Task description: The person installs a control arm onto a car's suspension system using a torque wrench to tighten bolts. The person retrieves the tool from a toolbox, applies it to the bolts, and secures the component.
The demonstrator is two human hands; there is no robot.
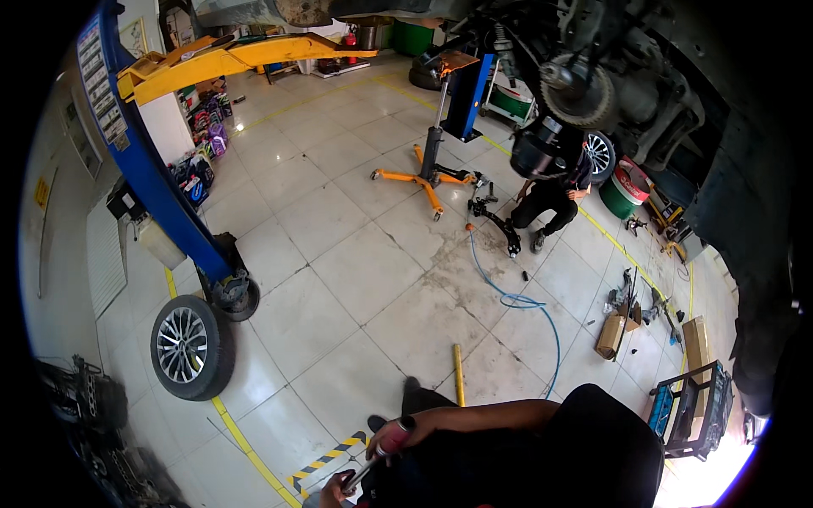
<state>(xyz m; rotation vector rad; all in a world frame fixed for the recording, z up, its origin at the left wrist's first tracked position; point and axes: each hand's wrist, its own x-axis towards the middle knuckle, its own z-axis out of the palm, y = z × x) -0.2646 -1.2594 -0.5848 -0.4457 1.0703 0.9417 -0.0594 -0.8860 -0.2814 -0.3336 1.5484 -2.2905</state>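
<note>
Low in the view, in front of my dark clothing, my right hand [392,443] is wrapped round the thick red-and-black end of a tool [400,433]. A grey metal shaft [362,476] slants from it down to the left. At the lower end of that shaft my left hand [335,491] is closed round it. The tool's exact kind cannot be made out. My right forearm [491,415] reaches across from the right.
A raised car's hub [577,89] hangs upper right. Beyond it crouches another person [550,207]. An orange-legged jack [429,173], blue hose [550,317], yellow bar [458,372], alloy wheel [190,347], cardboard box [611,336] and black rack [694,415] stand or lie around. A blue lift post [161,169] rises left.
</note>
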